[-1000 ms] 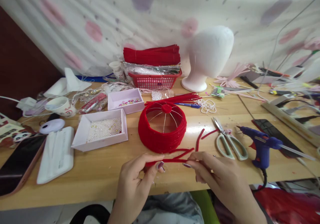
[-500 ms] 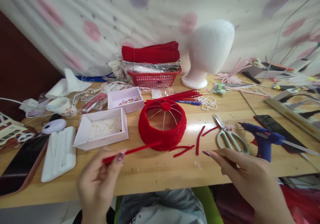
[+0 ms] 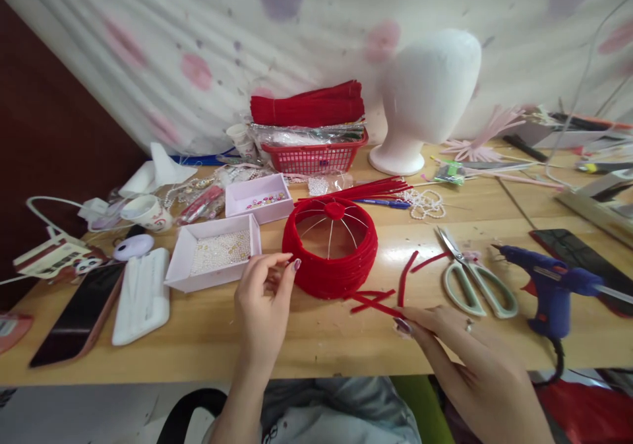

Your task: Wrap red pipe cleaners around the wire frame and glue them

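Cluttered table (image 3: 208,338): scissors (image 3: 472,279), glue gun (image 3: 551,285), perhaps beads (image 3: 220,251).

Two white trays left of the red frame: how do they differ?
The near tray is larger and covered with a layer of small pale beads; the far tray is smaller and holds only a short row of coloured pieces, its floor mostly bare. The near tray sits by the left hand; the far tray lies behind it. Both are shallow, rectangular and open-topped.
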### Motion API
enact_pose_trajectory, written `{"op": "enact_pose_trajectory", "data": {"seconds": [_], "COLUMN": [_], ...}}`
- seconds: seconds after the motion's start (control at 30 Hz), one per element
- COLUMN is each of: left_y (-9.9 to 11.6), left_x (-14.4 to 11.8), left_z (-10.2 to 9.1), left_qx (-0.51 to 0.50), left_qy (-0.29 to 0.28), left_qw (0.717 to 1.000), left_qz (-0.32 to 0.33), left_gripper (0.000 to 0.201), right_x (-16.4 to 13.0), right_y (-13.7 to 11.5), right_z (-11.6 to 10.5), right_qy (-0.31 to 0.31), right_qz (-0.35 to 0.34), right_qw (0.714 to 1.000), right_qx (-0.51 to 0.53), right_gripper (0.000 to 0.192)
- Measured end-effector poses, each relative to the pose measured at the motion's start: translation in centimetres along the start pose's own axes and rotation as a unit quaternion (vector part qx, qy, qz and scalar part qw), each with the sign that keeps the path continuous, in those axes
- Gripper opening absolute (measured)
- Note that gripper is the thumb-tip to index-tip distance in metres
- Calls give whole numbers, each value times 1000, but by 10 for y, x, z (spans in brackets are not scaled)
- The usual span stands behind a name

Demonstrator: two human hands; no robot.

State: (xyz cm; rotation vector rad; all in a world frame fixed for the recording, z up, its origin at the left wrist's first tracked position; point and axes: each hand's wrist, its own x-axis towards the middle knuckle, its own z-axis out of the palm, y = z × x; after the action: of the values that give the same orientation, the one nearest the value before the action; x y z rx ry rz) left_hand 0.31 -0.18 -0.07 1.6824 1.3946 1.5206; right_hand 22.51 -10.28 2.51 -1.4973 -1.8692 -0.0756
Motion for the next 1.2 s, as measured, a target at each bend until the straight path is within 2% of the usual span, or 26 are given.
{"op": "enact_pose_trajectory", "data": {"seconds": [0.1, 0.27, 0.43, 0.53, 0.63, 0.7, 0.8, 0.97, 1.2], "left_y": [-3, -2, -4, -5, -6, -5, -3, -1, 2], "left_x": [6, 2, 4, 7, 10, 12, 11, 5, 2], "left_z": [9, 20, 7, -14, -37, -50, -59, -55, -43], "left_qx": [4, 0, -26, -54, -80, -77, -81, -100, -183], "left_qy": [-10, -28, -27, 28, 145, 206, 241, 201, 60], "left_qw": [1000, 1000, 999, 998, 986, 975, 963, 965, 975], "left_qz": [9, -3, -21, -17, -4, -34, -86, -136, -111], "left_gripper": [10, 10, 12, 12, 15, 16, 23, 40, 19], "right_x": [-4, -13, -19, -20, -19, -17, -17, -22, -22], "right_y": [4, 15, 25, 28, 30, 31, 31, 31, 37], "right_z": [-1, 1, 3, 4, 7, 10, 13, 14, 9], "right_qy": [-7, -38, -45, -49, -59, -67, -75, -50, -43], "right_qz": [3, 7, 7, 11, 6, 4, 13, 66, 46], "right_qw": [1000, 999, 999, 999, 998, 998, 997, 996, 998], "right_qx": [9, 15, -7, -13, -15, -10, 9, 23, -8], "right_gripper": [18, 16, 15, 15, 16, 15, 14, 20, 22]}}
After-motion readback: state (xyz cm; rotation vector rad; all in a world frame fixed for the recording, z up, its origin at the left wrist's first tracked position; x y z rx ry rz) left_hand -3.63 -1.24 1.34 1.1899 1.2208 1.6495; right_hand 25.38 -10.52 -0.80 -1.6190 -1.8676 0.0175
